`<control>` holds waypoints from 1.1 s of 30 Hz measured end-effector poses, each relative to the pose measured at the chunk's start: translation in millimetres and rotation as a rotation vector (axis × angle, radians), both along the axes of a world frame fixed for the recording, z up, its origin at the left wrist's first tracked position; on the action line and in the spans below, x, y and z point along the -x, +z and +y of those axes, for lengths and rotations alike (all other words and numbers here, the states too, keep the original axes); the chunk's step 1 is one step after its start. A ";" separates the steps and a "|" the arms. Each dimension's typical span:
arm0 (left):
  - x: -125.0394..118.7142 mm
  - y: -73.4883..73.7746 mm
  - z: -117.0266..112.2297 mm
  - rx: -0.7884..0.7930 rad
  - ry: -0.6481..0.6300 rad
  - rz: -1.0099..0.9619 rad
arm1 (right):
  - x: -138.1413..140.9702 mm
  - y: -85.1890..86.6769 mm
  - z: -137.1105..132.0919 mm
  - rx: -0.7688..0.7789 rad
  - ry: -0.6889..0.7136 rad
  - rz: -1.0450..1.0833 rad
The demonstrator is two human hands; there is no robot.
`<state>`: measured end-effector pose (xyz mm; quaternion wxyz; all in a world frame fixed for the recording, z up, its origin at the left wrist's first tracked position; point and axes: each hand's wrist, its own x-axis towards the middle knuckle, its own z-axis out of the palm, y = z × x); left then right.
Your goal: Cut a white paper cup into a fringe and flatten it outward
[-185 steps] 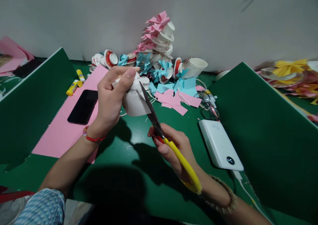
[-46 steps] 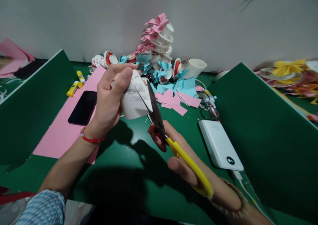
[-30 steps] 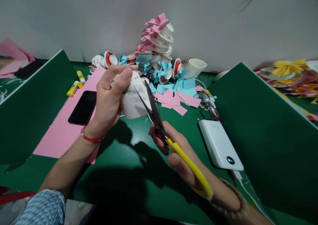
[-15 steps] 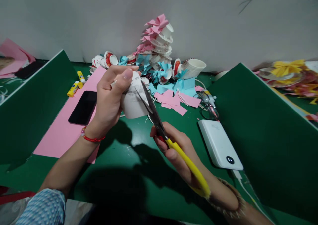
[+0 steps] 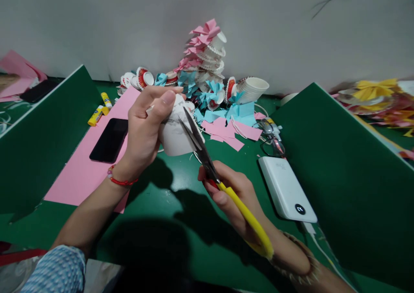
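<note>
Left hand [image 5: 145, 123] pinches white paper [image 5: 176, 138] — right hand [image 5: 242, 188] grips yellow-handled scissors [image 5: 228, 191], blades [image 5: 203, 155] parted.

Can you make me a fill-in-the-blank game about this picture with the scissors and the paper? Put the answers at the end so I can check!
1. The right hand is holding the ____.
2. Apart from its grey print, the curved paper piece in the left hand is ____.
3. The black smartphone lies on a sheet of paper coloured ____.
4. Just beyond the white power bank lies a pair of ____.

Missing words: scissors; white; pink; eyeglasses.
</note>
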<state>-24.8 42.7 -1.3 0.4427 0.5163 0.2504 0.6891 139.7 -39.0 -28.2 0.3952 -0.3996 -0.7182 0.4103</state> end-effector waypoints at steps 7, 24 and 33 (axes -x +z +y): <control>0.2 -0.1 0.2 -0.037 -0.027 -0.011 | 0.0 0.8 0.5 -0.026 -0.014 -0.027; -1.3 1.6 -2.8 0.020 -0.007 -0.022 | 1.2 1.1 -0.9 -0.075 -0.062 -0.048; -0.7 2.1 -2.9 -0.014 -0.047 -0.018 | 2.1 0.5 -2.3 -0.103 -0.071 -0.046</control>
